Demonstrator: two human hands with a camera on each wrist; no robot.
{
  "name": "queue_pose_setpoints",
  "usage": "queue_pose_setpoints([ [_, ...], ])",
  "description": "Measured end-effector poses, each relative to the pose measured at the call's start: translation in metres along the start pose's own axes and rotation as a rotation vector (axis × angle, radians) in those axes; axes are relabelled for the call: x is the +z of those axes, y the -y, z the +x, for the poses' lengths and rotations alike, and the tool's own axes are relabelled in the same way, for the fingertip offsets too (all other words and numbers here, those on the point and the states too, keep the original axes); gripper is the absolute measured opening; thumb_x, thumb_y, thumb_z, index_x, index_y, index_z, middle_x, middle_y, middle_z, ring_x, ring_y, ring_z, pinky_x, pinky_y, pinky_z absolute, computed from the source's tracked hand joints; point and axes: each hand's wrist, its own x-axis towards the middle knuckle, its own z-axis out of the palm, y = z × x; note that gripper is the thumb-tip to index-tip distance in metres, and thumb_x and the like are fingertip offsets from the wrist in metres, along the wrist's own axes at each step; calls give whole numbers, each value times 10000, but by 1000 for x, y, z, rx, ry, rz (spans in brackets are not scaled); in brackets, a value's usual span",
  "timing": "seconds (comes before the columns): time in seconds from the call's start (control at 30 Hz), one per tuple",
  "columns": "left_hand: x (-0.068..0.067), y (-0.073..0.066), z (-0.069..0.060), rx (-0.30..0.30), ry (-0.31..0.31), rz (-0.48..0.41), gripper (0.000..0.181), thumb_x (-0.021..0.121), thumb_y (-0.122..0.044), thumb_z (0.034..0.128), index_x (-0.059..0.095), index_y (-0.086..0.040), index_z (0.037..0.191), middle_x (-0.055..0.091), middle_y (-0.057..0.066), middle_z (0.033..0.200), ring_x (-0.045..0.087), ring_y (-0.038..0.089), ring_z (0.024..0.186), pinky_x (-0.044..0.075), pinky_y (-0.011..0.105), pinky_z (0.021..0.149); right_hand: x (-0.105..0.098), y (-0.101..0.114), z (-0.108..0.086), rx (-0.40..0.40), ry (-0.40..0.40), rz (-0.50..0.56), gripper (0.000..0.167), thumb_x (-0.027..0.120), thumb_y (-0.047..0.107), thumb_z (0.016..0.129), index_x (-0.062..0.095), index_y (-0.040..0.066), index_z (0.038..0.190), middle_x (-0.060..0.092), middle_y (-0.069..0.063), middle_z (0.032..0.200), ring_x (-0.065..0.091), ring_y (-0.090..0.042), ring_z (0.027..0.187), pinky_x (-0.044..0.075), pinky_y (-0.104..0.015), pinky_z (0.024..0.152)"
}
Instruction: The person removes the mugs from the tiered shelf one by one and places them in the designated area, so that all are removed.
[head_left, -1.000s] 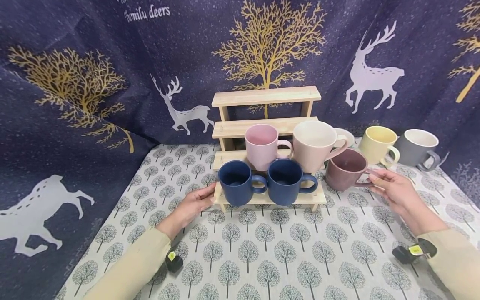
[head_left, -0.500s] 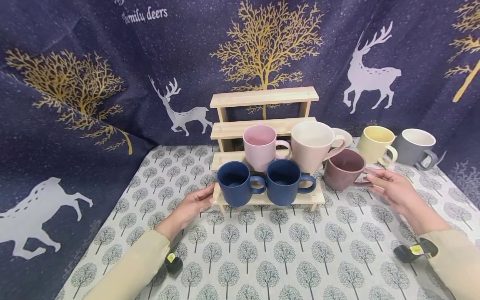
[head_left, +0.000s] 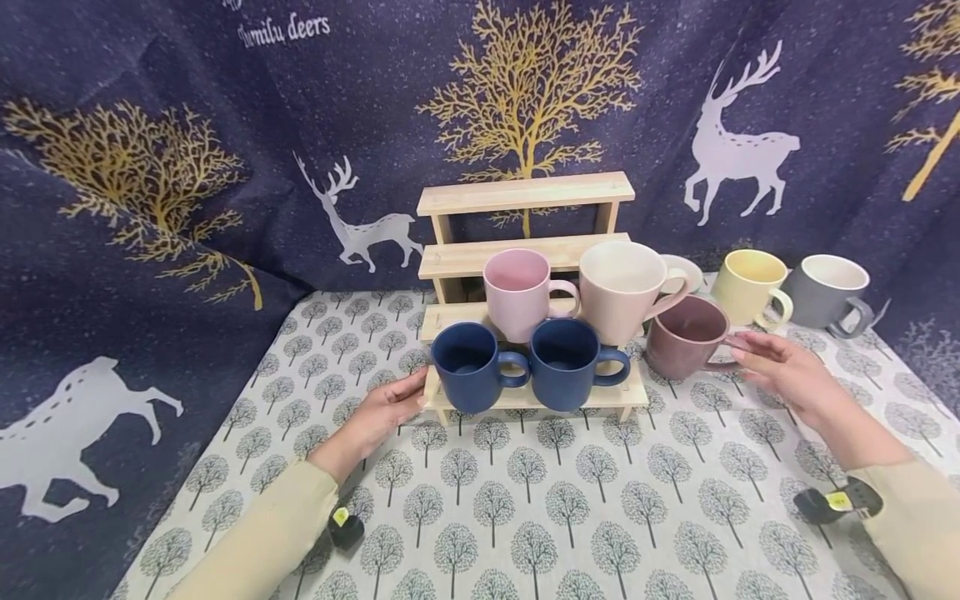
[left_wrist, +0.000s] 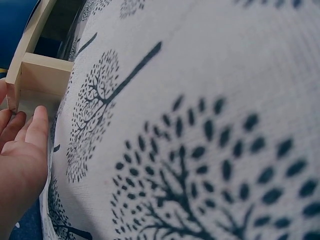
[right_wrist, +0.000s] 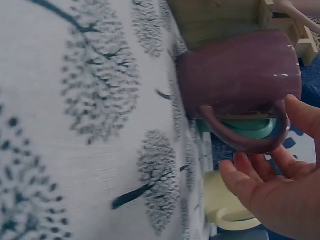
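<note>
Fingers of the right hand (head_left: 798,375) are pinching a glossy mauve ceramic-looking mug (head_left: 678,354), just leftward of them, by its handle (right_wrist: 240,143); probably rigid, heavyish, slick and breakable, it is likely handling safest there. The left hand (head_left: 386,408) is gripping a pale wooden stepped rack (head_left: 457,261).

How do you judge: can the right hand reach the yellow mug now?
Probably yes: the yellow mug stands near the right hand, nothing visible between, though the fingers are at the handle of the mauve mug.

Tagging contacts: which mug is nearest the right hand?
The only mauve mug: its handle is at the right hand; others, even the yellow mug, stand farther.
</note>
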Motion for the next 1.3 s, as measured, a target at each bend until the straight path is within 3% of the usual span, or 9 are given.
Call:
queue_pose_setpoints([
  [0.17,0,1,1,-2,5,1,686,545,-29,995,204,20,1588,198,212,1678,265,393,1550,415,205,1160,-2,10,-2,-43,-62,-201,290,552,137,1051,502,388,1187,559,428,1055,577,216,927,543,-18,771],
  [0.27,0,1,1,2,8,-1,685,540,-25,995,204,17,1590,194,207,1681,267,390,1552,412,214,1166,-1,18,-3,-84,-119,-263,302,564,154,1047,495,409,1194,543,435,1055,534,265,952,485,27,792],
  [0.37,-1,2,0,2,9,-7,685,537,-21,992,204,16,1590,196,208,1680,267,389,1551,411,224,1170,4,28,-2,-132,-175,-254,333,587,138,1034,523,434,1172,568,435,1049,531,281,962,424,46,793],
  [0.47,-2,3,0,9,15,0,686,536,-23,994,197,21,1589,191,215,1678,248,397,1556,405,233,1180,9,39,1,-199,-181,-156,372,593,75,1019,578,426,1140,631,394,1057,575,248,972,414,48,804],
  [0.67,-3,3,0,3,8,-7,684,530,-12,992,201,17,1590,188,213,1682,246,391,1560,406,222,1172,20,57,6,-278,-106,4,386,570,11,1012,675,355,1153,714,316,1094,631,180,1015,466,39,845],
  [0.93,-2,1,0,14,11,-5,674,523,-4,993,205,24,1587,181,211,1683,262,398,1550,426,210,1155,41,71,18,-325,31,310,372,512,-80,1006,745,180,1134,786,96,1091,728,16,1015,616,-118,831],
  [1.1,-2,1,0,19,9,1,672,526,-7,995,207,28,1585,182,214,1682,265,402,1547,424,214,1157,53,75,28,-363,81,382,370,499,-108,998,745,127,1143,788,36,1082,746,-40,1010,634,-163,844],
  [1.3,-1,0,0,16,4,7,670,541,-17,996,220,25,1582,200,215,1677,271,405,1541,435,175,1139,61,78,34,-372,82,401,350,524,-93,996,758,131,1127,777,33,1064,740,-44,978,636,-164,828],
])
